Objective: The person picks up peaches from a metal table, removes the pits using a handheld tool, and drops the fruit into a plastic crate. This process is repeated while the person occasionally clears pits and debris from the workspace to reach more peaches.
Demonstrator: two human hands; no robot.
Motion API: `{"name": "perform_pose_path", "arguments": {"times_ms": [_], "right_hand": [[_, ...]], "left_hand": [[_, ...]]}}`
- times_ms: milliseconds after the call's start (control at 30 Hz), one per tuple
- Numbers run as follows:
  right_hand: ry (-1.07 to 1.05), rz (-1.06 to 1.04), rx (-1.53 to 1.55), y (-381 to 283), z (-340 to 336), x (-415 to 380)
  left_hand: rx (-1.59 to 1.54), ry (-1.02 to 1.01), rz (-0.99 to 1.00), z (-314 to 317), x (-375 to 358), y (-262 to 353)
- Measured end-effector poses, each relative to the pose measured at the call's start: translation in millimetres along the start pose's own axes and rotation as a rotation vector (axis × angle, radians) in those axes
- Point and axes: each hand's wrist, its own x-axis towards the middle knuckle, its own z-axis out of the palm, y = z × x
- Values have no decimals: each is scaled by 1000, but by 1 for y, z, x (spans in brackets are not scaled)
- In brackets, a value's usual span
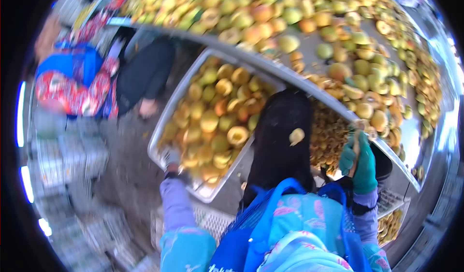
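My right hand (360, 162), in a green glove, is wrapped round a wooden-handled tool (356, 149) at the near edge of the table. The tool's head is blurred against the fruit. My left hand (171, 160), in a greyish glove, is at the near left corner of a white crate (155, 136), over the fruit; its fingers are smeared by motion. Halved yellow-orange stone fruit (209, 121) fills this crate, some with hollow centres showing. A fruit piece (297, 136) lies on my dark trouser leg (281, 149).
A metal-edged table (314, 86) bears a large heap of whole and halved fruit (261, 13). Below it, beside my leg, is a pile of small brown pieces (331, 134). Another person (82, 81) sits at left. Stacked crates (72, 156) stand behind, on the left.
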Motion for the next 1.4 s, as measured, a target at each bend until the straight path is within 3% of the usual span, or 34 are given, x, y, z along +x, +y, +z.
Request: {"name": "perform_pose_path", "arguments": {"times_ms": [33,67,100,133,167,200,233,267,300,367,433,467,567,633,700,800,833,900,967,1000,1100,1133,1233,1300,1400], "right_hand": [[-63,93,88,-8,-6,7],[-72,71,139,-12,-11,8],[-84,61,185,-13,-19,7],[-95,58,229,-14,-26,5],[-49,41,165,-13,-26,3],[-6,66,153,-13,-24,2],[39,96,141,-13,-23,1],[4,99,150,-13,-22,-3],[-31,96,160,-15,-21,-6],[-57,62,151,-20,-20,-13],[-33,8,115,-23,-21,-19],[-23,-1,72,-24,-21,-21],[-51,-19,-72,-25,-12,-15],[-129,-143,-213,-27,1,-8],[-240,-235,-292,-34,25,-8],[-234,-763,-553,-20,50,17],[-236,-743,-669,-23,51,21],[-197,-672,-701,-15,49,31],[-123,-729,-726,-5,42,32],[-93,-759,-739,-2,39,31],[-100,-717,-526,4,36,25],[-80,-712,-530,3,36,23],[-33,-703,-514,7,37,19],[-5,-714,-464,14,38,22],[52,-701,-451,20,37,25]], "left_hand": [[-212,183,-50,4,19,-10],[-47,-73,-102,-17,41,-12],[-210,115,-148,-62,44,17],[-228,153,-148,-142,30,76],[-334,630,240,-164,36,108],[-366,897,455,-217,13,169],[-558,766,430,-267,-8,229],[-579,743,531,-295,-15,276],[-508,729,626,-308,-12,314],[-207,612,602,-316,10,373],[-50,495,561,-315,29,403],[-20,466,635,-312,40,407],[-234,422,708,-310,35,396],[-601,417,679,-306,11,384],[-1182,141,720,-308,-45,378],[-1718,-332,743,-302,-131,387],[-1741,-382,774,-297,-150,392],[-1938,-667,740,-277,-169,405],[-1793,-490,938,-256,-171,413],[-1522,-176,1121,-244,-170,418],[-1668,-439,1070,-242,-171,431],[-1389,-87,1269,-245,-177,433],[-1417,-203,1306,-243,-182,440],[-1849,-982,827,-244,-182,442],[-1613,-264,1079,-231,-192,449]]}}
